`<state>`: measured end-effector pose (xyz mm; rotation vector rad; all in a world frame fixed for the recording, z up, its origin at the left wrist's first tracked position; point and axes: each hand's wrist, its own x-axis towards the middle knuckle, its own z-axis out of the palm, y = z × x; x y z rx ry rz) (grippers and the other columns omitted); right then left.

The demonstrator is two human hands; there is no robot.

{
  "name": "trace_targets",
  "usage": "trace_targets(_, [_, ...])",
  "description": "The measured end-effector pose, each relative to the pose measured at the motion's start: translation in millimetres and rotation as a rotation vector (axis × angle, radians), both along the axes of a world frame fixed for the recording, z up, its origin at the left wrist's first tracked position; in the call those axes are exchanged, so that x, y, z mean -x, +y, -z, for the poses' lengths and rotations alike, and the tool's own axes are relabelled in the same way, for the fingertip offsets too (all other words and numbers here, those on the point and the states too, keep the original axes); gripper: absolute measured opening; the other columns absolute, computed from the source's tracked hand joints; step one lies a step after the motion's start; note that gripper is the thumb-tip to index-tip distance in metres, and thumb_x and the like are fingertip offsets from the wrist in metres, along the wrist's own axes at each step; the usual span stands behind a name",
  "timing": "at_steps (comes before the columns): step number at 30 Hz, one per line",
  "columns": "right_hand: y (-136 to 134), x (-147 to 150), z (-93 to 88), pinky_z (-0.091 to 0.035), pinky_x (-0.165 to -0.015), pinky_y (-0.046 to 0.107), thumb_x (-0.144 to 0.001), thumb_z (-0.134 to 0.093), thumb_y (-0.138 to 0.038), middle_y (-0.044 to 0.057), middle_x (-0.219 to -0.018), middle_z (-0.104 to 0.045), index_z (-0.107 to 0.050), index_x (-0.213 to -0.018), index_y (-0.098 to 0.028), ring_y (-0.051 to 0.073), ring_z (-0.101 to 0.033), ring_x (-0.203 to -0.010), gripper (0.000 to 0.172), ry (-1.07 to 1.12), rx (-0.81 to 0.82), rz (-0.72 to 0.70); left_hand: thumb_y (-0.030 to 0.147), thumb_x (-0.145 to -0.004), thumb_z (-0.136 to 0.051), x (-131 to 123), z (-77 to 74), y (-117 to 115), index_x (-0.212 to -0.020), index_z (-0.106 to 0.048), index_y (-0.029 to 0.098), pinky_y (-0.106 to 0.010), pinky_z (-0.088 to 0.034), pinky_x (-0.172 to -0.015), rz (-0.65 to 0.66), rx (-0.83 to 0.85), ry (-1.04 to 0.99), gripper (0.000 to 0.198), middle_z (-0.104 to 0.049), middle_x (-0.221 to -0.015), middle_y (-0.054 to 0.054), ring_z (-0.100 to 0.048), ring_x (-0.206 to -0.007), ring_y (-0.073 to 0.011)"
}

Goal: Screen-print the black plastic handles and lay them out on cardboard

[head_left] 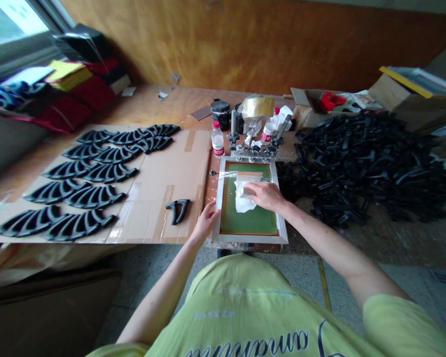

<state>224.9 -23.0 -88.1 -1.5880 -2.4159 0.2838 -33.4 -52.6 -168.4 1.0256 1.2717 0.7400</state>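
Observation:
A metal-framed printing screen (pixel 250 239) with green mesh lies flat on the table, hinged at its far edge to a clamp (pixel 254 148). My right hand (pixel 266 195) presses a crumpled white cloth (pixel 244 197) onto the mesh, and the cloth hides part of the upper left mesh. My left hand (pixel 206 221) grips the near left rim of the frame. Left of that hand, a single black plastic piece (pixel 177 210) lies on a large cardboard sheet (pixel 171 171), apart from both hands.
Rows of black fan-shaped plastic parts (pixel 78 198) lie on the cardboard. A large heap of black parts (pixel 364 168) lies right of the screen. Ink tins (pixel 220 114), a water bottle (pixel 217 140) and white bottles stand behind the clamp. Folded fabrics lie far left.

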Motion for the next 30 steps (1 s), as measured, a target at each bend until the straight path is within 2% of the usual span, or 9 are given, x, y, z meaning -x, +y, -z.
trace_targets(4, [39.1,-17.1,-29.9,-0.052,-0.083,0.034,-0.083,-0.073,-0.033,0.005,-0.114,-0.069,-0.053,-0.14,-0.03,0.022,-0.066,-0.093,0.061,0.077,-0.119,0.181,0.055,-0.075,-0.072,1.4,-42.7,4.7,-0.147,-0.042,0.02,-0.021,-0.042,-0.052,0.008,-0.009,-0.06,0.085,-0.066,-0.075,0.0,-0.06,-0.06,-0.0138])
trace_targets(9, [43.0,-95.4,-42.1,-0.052,-0.081,0.033,-0.094,-0.057,-0.034,0.007,-0.099,-0.072,-0.063,-0.127,-0.016,0.018,-0.064,-0.082,0.038,0.296,-0.297,0.552,0.068,-0.086,-0.052,-8.1,-102.5,24.1,-0.111,-0.069,0.016,-0.023,-0.044,-0.054,-0.094,-0.177,-0.153,0.06,-0.067,-0.078,-0.003,-0.059,-0.062,-0.0128])
trace_targets(12, [24.4,-115.9,-14.1,-0.052,-0.073,0.026,-0.097,-0.044,-0.034,0.005,-0.085,-0.072,-0.07,-0.101,-0.008,0.012,-0.06,-0.071,0.037,0.284,-0.199,0.653,0.069,-0.09,-0.044,-23.2,-131.4,49.2,-0.107,-0.068,0.018,-0.025,-0.05,-0.064,-0.152,-0.387,-0.197,0.059,-0.069,-0.09,-0.005,-0.064,-0.075,-0.0148])
trace_targets(14, [8.2,-103.2,15.7,-0.052,-0.069,0.023,-0.094,-0.05,-0.041,0.002,-0.08,-0.07,-0.07,-0.082,-0.014,0.012,-0.059,-0.069,0.036,0.248,-0.102,0.572,0.069,-0.091,-0.041,-34.1,-148.1,70.7,-0.114,-0.064,0.019,-0.029,-0.053,-0.075,-0.14,-0.474,-0.237,0.06,-0.069,-0.1,-0.007,-0.066,-0.089,-0.0176])
trace_targets(17, [-11.5,-65.5,56.7,-0.05,-0.078,0.025,-0.083,-0.07,-0.045,0.005,-0.088,-0.069,-0.07,-0.081,-0.017,0.016,-0.064,-0.084,0.028,0.122,0.021,0.38,0.068,-0.094,-0.033,-45.2,-165.3,98.1,-0.123,-0.059,0.016,-0.034,-0.054,-0.083,-0.116,-0.466,-0.274,0.065,-0.068,-0.101,-0.009,-0.067,-0.099,-0.0197])
trace_targets(21, [-17.3,-32.1,70.4,-0.046,-0.081,0.028,-0.092,-0.062,-0.036,0.009,-0.094,-0.068,-0.064,-0.086,-0.017,0.019,-0.063,-0.093,0.019,-0.07,0.166,0.327,0.067,-0.094,-0.033,-46.6,-148.4,90.7,-0.131,-0.054,0.017,-0.034,-0.054,-0.082,-0.203,-0.409,-0.271,0.066,-0.068,-0.101,-0.008,-0.068,-0.098,-0.0198])
trace_targets(23, [-17.1,-22.2,61.0,-0.044,-0.073,0.027,-0.097,-0.053,-0.035,0.008,-0.09,-0.07,-0.062,-0.092,-0.018,0.019,-0.064,-0.085,0.021,-0.076,0.232,0.393,0.071,-0.089,-0.043,-48.0,-119.9,62.4,-0.125,-0.059,0.014,-0.033,-0.055,-0.076,-0.147,-0.247,-0.238,0.07,-0.071,-0.097,-0.011,-0.069,-0.093,-0.0224])
trace_targets(26, [-27.3,3.4,43.9,-0.044,-0.07,0.027,-0.1,-0.046,-0.036,0.009,-0.09,-0.07,-0.06,-0.098,-0.018,0.019,-0.064,-0.083,0.023,0.003,0.183,0.442,0.073,-0.077,-0.061,-58.4,-72.2,7.5,-0.118,-0.063,0.011,-0.036,-0.056,-0.067,0.11,0.2,-0.189,0.074,-0.073,-0.099,-0.017,-0.07,-0.093,-0.0298])
trace_targets(30, [-56.3,53.7,36.5,-0.047,-0.083,0.032,-0.098,-0.05,-0.031,0.011,-0.095,-0.068,-0.061,-0.095,-0.018,0.023,-0.061,-0.096,0.018,0.113,0.0,0.181,0.067,-0.084,-0.055,-66.6,-37.7,-31.6,-0.106,-0.063,0.016,-0.034,-0.056,-0.072,-0.054,0.293,-0.321,0.057,-0.072,-0.101,-0.013,-0.069,-0.091,-0.0236])
